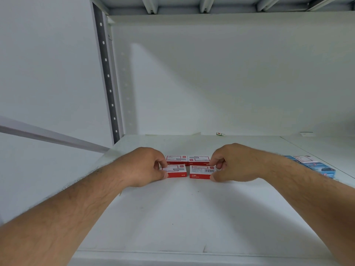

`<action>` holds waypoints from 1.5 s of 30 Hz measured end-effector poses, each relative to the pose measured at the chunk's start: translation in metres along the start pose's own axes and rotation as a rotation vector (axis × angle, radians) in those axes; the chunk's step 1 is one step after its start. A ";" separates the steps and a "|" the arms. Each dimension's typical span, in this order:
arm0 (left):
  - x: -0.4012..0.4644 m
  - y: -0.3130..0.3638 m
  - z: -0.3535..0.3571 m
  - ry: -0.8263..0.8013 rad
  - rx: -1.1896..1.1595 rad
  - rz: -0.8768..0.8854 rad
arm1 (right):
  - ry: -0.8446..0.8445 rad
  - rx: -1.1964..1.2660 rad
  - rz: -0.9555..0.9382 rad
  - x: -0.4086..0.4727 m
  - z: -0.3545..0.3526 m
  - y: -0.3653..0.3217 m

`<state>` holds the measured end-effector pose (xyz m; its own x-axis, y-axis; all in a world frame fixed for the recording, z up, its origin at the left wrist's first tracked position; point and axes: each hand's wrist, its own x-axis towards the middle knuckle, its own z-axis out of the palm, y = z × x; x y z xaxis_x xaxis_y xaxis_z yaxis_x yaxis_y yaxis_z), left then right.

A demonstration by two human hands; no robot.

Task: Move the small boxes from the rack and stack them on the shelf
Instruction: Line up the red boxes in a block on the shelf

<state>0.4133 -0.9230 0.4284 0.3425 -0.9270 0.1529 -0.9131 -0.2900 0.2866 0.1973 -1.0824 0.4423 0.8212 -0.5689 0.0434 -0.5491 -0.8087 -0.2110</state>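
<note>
Several small red-and-white boxes lie flat in a two-by-two block on the white shelf (pixel 172 217). My left hand (pixel 143 167) pinches the front left box (pixel 177 170) at its left end, thumb in front, fingers behind. My right hand (pixel 233 164) pinches the front right box (pixel 200 171) at its right end in the same way. Behind them lie the back left box (pixel 176 159) and the back right box (pixel 198 160), each close to the box in front of it. Both front boxes rest on the shelf surface.
Blue boxes (pixel 317 167) with one red-and-white box (pixel 303 158) on top lie at the right side of the shelf. A perforated upright post (pixel 107 77) stands at the left, the back wall is white, and another shelf (pixel 211 4) runs overhead.
</note>
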 end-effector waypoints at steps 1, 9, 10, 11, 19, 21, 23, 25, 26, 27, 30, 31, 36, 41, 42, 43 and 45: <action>0.001 0.000 0.000 -0.004 -0.003 0.001 | 0.004 0.002 -0.002 0.000 0.000 0.000; 0.007 -0.002 0.003 0.026 -0.015 0.001 | 0.007 -0.016 0.004 0.006 0.001 0.002; 0.008 -0.002 0.003 0.027 -0.017 0.003 | 0.006 -0.020 0.005 0.007 0.001 0.003; 0.009 -0.002 0.003 0.026 -0.014 0.006 | 0.008 -0.021 0.005 0.008 0.001 0.003; 0.015 -0.001 0.004 0.027 0.007 0.027 | 0.020 -0.012 0.003 0.015 0.002 0.003; 0.015 -0.001 0.004 0.027 0.007 0.030 | 0.018 -0.013 0.004 0.016 0.002 0.001; 0.015 -0.001 0.004 0.028 0.006 0.028 | 0.022 -0.017 0.003 0.017 0.002 0.000; 0.015 -0.001 0.004 0.031 0.012 0.031 | 0.026 -0.020 0.002 0.018 0.002 -0.001; 0.015 0.000 0.004 0.034 0.021 0.032 | 0.028 -0.019 0.003 0.018 0.003 -0.001; 0.014 0.000 0.004 0.038 0.030 0.031 | 0.031 -0.017 0.000 0.018 0.003 -0.001; 0.013 0.001 0.004 0.051 0.038 0.019 | 0.036 -0.017 -0.004 0.018 0.003 -0.001; 0.013 0.002 0.003 0.048 0.036 0.013 | 0.037 -0.016 -0.006 0.018 0.003 -0.001; 0.012 0.004 0.003 0.046 0.022 -0.003 | 0.036 -0.027 -0.005 0.018 0.003 -0.002; 0.012 0.004 0.004 0.048 0.043 -0.012 | 0.043 -0.037 -0.007 0.016 0.003 -0.003; 0.011 0.005 0.003 0.052 0.046 -0.013 | 0.043 -0.038 -0.004 0.016 0.003 -0.003; 0.010 0.006 0.003 0.054 0.049 -0.014 | 0.044 -0.038 -0.002 0.016 0.003 -0.004; 0.008 0.007 0.002 0.053 0.056 -0.016 | 0.043 -0.038 0.006 0.015 0.003 -0.005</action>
<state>0.4093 -0.9333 0.4294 0.3670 -0.9087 0.1990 -0.9178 -0.3189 0.2366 0.2128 -1.0865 0.4409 0.8109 -0.5792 0.0841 -0.5603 -0.8098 -0.1744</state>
